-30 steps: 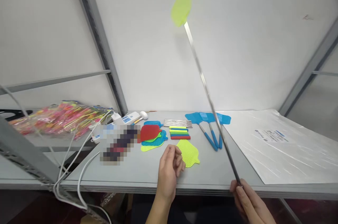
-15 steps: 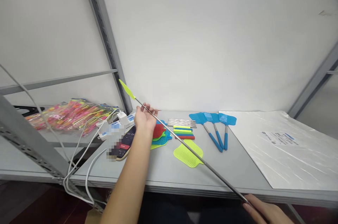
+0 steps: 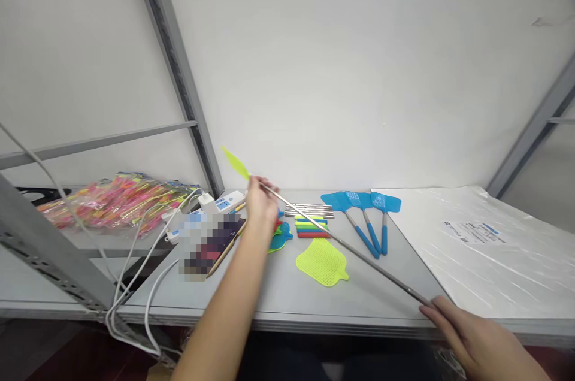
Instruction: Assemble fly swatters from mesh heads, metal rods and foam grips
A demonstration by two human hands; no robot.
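Note:
A fly swatter with a long, drawn-out telescopic metal rod point(image 3: 359, 254) slants across the shelf. Its yellow-green head point(image 3: 236, 163) is seen nearly edge-on at the upper left end. Just below that head, my left hand point(image 3: 263, 201) is closed round the thin part of the rod. My right hand point(image 3: 471, 333) grips the thicker lower end, past the shelf's front edge. Under the rod lies a loose yellow-green swatter head point(image 3: 321, 262). Several coloured grip sleeves point(image 3: 313, 228) and metal rods point(image 3: 309, 210) lie behind it. My left forearm partly hides a pile of coloured heads point(image 3: 281, 237).
Three blue fly swatters point(image 3: 384, 222) lie right of centre, beside a large white wrapped sheet point(image 3: 498, 267). At left are a partly blurred phone point(image 3: 224, 234), a power strip point(image 3: 231, 201), white cables point(image 3: 150, 303) and bagged colourful items point(image 3: 130, 198). A grey metal post point(image 3: 173, 63) rises behind.
My left hand has closed round the rod near its head; it was under the rod with fingers more spread. The swatter and both hands have shifted right in view.

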